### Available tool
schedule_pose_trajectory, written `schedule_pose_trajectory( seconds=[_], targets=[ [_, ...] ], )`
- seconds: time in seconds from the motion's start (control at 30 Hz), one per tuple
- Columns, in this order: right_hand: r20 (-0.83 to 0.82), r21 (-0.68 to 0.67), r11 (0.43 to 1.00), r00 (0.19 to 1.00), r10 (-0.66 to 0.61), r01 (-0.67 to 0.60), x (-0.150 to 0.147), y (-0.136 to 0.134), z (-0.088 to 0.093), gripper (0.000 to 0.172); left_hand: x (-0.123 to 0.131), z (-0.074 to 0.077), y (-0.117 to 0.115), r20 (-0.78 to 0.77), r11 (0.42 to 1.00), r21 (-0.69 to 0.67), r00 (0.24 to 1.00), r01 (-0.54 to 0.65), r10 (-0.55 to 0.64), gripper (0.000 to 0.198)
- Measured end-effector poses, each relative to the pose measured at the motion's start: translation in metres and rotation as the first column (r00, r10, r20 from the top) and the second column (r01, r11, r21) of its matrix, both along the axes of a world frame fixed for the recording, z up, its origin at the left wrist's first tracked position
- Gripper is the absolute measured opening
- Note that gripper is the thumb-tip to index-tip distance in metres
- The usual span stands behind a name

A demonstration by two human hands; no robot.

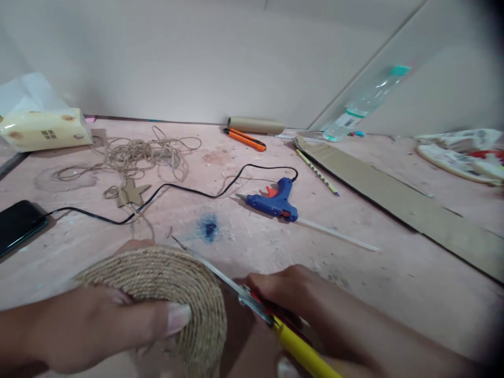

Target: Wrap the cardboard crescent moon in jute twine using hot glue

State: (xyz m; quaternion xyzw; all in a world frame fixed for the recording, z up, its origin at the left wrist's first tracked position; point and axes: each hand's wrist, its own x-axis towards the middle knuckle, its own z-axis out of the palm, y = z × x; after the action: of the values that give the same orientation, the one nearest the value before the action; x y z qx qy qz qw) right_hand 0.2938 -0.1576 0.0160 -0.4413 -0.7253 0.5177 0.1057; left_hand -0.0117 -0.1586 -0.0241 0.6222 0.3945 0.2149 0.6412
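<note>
My left hand (106, 325) grips a curved piece covered with rows of coiled jute twine (157, 268), thumb pressed on its face. In my right hand (299, 299) is a pair of scissors (303, 349) with yellow and red handles. Their blades run along the upper right edge of the twine-covered piece, tips pointing up and left. Whether the blades touch the twine I cannot tell. Just beyond lie a cardboard star (134, 193) and a loose tangle of twine (137, 152). The lower part of the piece is cut off by the frame.
A blue glue gun (271, 202) with a glue stick lies mid-table, its black cord trailing left. Behind are an orange cutter (246, 139), a cardboard tube (255, 125) and a bottle (366, 105). Cardboard strips (394, 194) and a pencil (317, 170) lie right; a phone (21, 226) and tissues (45, 128) left.
</note>
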Motion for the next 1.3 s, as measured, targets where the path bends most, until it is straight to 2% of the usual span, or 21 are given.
schedule_pose_trajectory(
  seconds=[0.1,0.27,0.43,0.53,0.67,0.73,0.9,1.07,1.17,1.3],
  targets=[
    [-0.017,-0.075,0.997,1.000,-0.026,0.024,0.001,-0.004,-0.002,0.061,0.000,0.002,0.002,-0.004,1.000,-0.006,1.000,0.003,-0.004,0.048],
    [-0.022,-0.048,0.998,0.999,-0.031,0.030,-0.001,-0.002,-0.001,0.059,-0.004,-0.002,0.000,0.062,0.998,-0.047,0.998,0.036,-0.033,0.032],
    [-0.074,-0.038,0.998,0.996,-0.049,0.046,-0.010,0.001,0.000,0.068,0.001,-0.009,-0.003,0.265,0.987,-0.159,0.962,-0.027,0.069,0.043],
    [-0.134,-0.047,0.996,0.988,-0.082,0.076,-0.015,0.001,-0.001,0.072,0.008,-0.013,-0.005,0.337,0.978,-0.208,0.939,0.006,0.066,0.047],
    [-0.102,-0.054,0.997,0.993,-0.066,0.061,-0.014,0.004,0.000,0.060,0.013,-0.016,-0.009,0.317,0.950,-0.311,0.945,0.024,0.080,0.047],
    [-0.086,-0.061,0.998,0.996,-0.039,0.034,-0.014,0.007,0.002,0.052,0.014,-0.016,-0.010,0.314,0.953,-0.303,0.946,0.019,0.081,0.046],
    [-0.112,-0.120,0.993,0.993,-0.035,0.022,-0.015,0.011,0.004,0.041,0.018,-0.011,-0.005,0.298,0.979,-0.188,0.954,0.074,-0.014,0.047],
    [-0.061,-0.220,0.974,0.995,-0.077,0.062,-0.017,0.005,0.004,0.046,0.018,-0.010,-0.002,0.293,0.981,-0.180,0.956,0.075,-0.020,0.044],
    [-0.116,-0.304,0.952,0.990,-0.084,0.045,-0.019,0.001,0.003,0.041,0.016,-0.011,-0.004,0.311,0.982,-0.176,0.950,0.073,-0.015,0.042],
    [-0.110,-0.313,0.949,0.991,-0.075,0.037,-0.020,-0.001,0.002,0.042,0.017,-0.011,-0.007,0.328,0.979,-0.189,0.945,0.069,-0.004,0.041]
  ],
)
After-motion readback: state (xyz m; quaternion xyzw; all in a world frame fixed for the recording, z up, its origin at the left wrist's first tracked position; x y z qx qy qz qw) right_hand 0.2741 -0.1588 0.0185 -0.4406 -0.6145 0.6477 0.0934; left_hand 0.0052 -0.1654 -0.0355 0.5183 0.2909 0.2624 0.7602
